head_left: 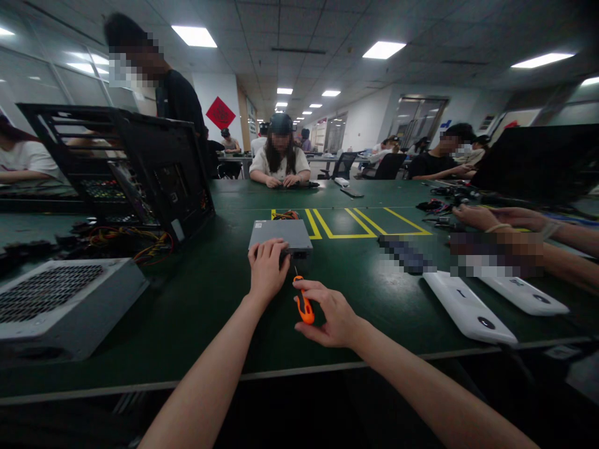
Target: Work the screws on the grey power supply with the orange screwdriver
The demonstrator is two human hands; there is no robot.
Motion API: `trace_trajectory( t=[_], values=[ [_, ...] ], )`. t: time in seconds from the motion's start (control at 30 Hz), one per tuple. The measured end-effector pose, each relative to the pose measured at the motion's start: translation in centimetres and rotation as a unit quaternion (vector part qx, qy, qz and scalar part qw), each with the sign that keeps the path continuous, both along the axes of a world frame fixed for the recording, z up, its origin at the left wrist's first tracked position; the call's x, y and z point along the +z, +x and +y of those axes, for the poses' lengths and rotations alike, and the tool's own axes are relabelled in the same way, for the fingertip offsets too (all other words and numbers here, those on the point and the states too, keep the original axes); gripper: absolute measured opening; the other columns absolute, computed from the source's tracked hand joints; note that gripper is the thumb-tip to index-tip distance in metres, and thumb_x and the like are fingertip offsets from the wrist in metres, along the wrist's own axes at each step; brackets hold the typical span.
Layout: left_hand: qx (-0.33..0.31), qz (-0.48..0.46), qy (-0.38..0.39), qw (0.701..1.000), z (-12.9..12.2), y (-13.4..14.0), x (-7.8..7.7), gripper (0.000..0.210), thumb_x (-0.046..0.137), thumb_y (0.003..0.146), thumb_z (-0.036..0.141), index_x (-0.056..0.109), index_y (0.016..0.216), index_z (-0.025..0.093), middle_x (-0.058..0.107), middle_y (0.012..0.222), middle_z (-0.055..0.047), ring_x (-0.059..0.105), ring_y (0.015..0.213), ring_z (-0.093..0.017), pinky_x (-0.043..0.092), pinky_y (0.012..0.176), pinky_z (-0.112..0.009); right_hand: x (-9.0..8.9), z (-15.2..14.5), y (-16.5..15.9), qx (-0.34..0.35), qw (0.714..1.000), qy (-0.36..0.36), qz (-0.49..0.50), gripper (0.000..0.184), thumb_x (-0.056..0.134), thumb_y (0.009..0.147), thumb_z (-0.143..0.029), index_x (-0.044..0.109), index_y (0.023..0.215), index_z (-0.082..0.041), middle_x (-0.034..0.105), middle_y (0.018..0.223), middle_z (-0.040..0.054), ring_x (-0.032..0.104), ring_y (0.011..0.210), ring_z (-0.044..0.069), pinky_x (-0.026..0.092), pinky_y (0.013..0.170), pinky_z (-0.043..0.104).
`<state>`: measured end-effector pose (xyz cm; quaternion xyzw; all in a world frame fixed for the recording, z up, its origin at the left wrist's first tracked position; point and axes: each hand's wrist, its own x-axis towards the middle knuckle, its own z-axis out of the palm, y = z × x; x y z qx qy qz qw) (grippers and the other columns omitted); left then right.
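Note:
A grey computer power supply (279, 234) lies on the green table, its bundled cables (286, 215) showing at the back. My left hand (267, 265) rests over its near left edge, fingers curled onto the metal case. Just to the right, my right hand (330, 312) holds an orange and black screwdriver (305, 305) between thumb and fingers. The screwdriver's thin shaft points away from me toward the near face of the power supply. Whether its tip touches the case, I cannot tell.
An open black computer case (163, 178) stands at left, behind a larger power supply (79, 305) with a mesh grille. Yellow tape outlines (350, 236) mark the table. Two white devices (468, 305) lie at right, near another person's hands (477, 217). Someone sits opposite.

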<state>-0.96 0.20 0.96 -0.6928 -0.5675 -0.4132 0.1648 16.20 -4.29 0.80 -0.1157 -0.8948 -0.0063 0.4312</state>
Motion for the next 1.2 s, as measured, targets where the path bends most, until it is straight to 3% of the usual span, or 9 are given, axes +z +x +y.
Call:
trace_trajectory(
  t=[0.1, 0.23, 0.37, 0.5, 0.63, 0.77, 0.87, 1.03, 1.2],
  values=[
    [0.001, -0.002, -0.003, 1.0, -0.04, 0.06, 0.04, 0.025, 0.046, 0.081, 0.025, 0.054, 0.105, 0.025, 0.057, 0.114, -0.006, 0.048, 0.107, -0.021, 0.023, 0.099, -0.043, 0.35, -0.09, 0.03, -0.009, 0.999, 0.014, -0.035, 0.042, 0.05, 0.081, -0.032, 0.039, 0.118, -0.014, 0.052, 0.116, 0.0186, 0.054, 0.106, 0.024, 0.051, 0.078, 0.035],
    [0.0, 0.001, -0.002, 1.0, -0.08, 0.06, 0.05, 0.026, 0.046, 0.082, 0.025, 0.054, 0.106, 0.024, 0.057, 0.114, -0.006, 0.048, 0.108, -0.022, 0.022, 0.099, -0.043, 0.35, -0.01, 0.01, -0.032, 0.998, 0.051, -0.017, 0.036, 0.054, 0.08, -0.035, 0.044, 0.109, -0.017, 0.056, 0.11, 0.0166, 0.059, 0.097, 0.023, 0.052, 0.073, 0.034],
    [0.002, 0.003, -0.001, 1.0, -0.07, 0.02, -0.01, 0.025, 0.046, 0.082, 0.026, 0.053, 0.106, 0.024, 0.057, 0.115, -0.005, 0.048, 0.108, -0.021, 0.023, 0.1, -0.042, 0.14, 0.04, -0.04, -0.023, 0.999, 0.021, 0.012, 0.041, 0.059, 0.076, -0.038, 0.04, 0.106, -0.017, 0.058, 0.108, 0.0165, 0.059, 0.098, 0.023, 0.052, 0.074, 0.034],
    [0.001, 0.002, 0.0, 1.0, -0.08, 0.06, 0.01, 0.024, 0.045, 0.082, 0.026, 0.054, 0.105, 0.024, 0.057, 0.115, -0.005, 0.048, 0.108, -0.021, 0.022, 0.1, -0.041, 0.43, -0.18, -0.05, -0.022, 0.998, 0.034, -0.037, 0.042, 0.054, 0.079, -0.032, 0.041, 0.114, -0.014, 0.053, 0.114, 0.019, 0.056, 0.103, 0.024, 0.051, 0.077, 0.035],
    [0.001, -0.001, 0.0, 1.0, -0.08, 0.08, 0.03, 0.024, 0.046, 0.082, 0.026, 0.054, 0.105, 0.024, 0.057, 0.115, -0.005, 0.048, 0.107, -0.021, 0.022, 0.1, -0.041, 0.3, -0.1, -0.1, -0.045, 0.996, 0.073, -0.035, 0.037, 0.057, 0.078, -0.032, 0.044, 0.109, -0.016, 0.056, 0.11, 0.0175, 0.061, 0.091, 0.022, 0.052, 0.07, 0.033],
    [0.004, 0.005, -0.001, 1.0, -0.03, 0.03, -0.03, 0.025, 0.045, 0.082, 0.025, 0.054, 0.105, 0.024, 0.057, 0.115, -0.005, 0.048, 0.107, -0.021, 0.022, 0.1, -0.041, -0.05, 0.07, -0.12, -0.031, 0.999, 0.034, 0.005, 0.041, 0.061, 0.075, -0.036, 0.04, 0.104, -0.015, 0.058, 0.106, 0.0179, 0.06, 0.095, 0.023, 0.052, 0.072, 0.033],
    [0.004, 0.008, 0.0, 1.0, 0.0, 0.01, -0.06, 0.025, 0.045, 0.082, 0.026, 0.053, 0.105, 0.024, 0.057, 0.115, -0.005, 0.048, 0.108, -0.02, 0.022, 0.1, -0.04, 0.27, -0.15, -0.09, -0.016, 0.999, 0.031, -0.022, 0.043, 0.058, 0.077, -0.033, 0.041, 0.11, -0.012, 0.056, 0.11, 0.0195, 0.057, 0.101, 0.024, 0.051, 0.075, 0.033],
    [0.005, 0.007, 0.005, 1.0, -0.01, 0.02, -0.07, 0.024, 0.046, 0.082, 0.026, 0.053, 0.105, 0.024, 0.057, 0.115, -0.004, 0.048, 0.108, -0.02, 0.021, 0.1, -0.04, 0.52, -0.26, -0.16, -0.043, 0.995, 0.089, -0.033, 0.034, 0.056, 0.079, -0.03, 0.046, 0.108, -0.016, 0.058, 0.109, 0.0162, 0.061, 0.078, 0.019, 0.051, 0.064, 0.031],
    [0.007, 0.009, 0.006, 1.0, 0.07, -0.01, -0.14, 0.025, 0.047, 0.081, 0.025, 0.053, 0.105, 0.024, 0.057, 0.115, -0.004, 0.048, 0.107, -0.02, 0.022, 0.1, -0.04, 0.02, 0.05, -0.17, -0.028, 0.999, 0.042, 0.011, 0.039, 0.06, 0.076, -0.036, 0.042, 0.103, -0.015, 0.06, 0.103, 0.0166, 0.061, 0.086, 0.021, 0.052, 0.067, 0.031]
  ],
)
